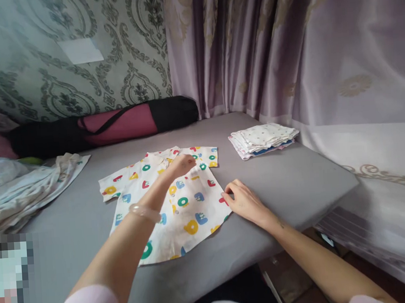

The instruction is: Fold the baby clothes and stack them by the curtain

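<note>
A small white short-sleeved shirt (184,216) with colourful letter prints lies spread flat, front side up, its collar away from me. My left hand (185,164) reaches across it, with a pale bangle (145,213) on the wrist. Its fingers are closed on the cloth near the shoulder at the right; the fingertips are partly hidden. At the shirt's right side edge, low down near the hem, my right hand (240,197) pinches the fabric between thumb and fingers.
The shirt rests on a grey-covered bed (273,183). A stack of folded clothes (263,138) sits at the back right, beside the curtain (237,53). Loose clothes (36,193) lie heaped at the left. Along the wall stretches a long black and maroon bag (118,124).
</note>
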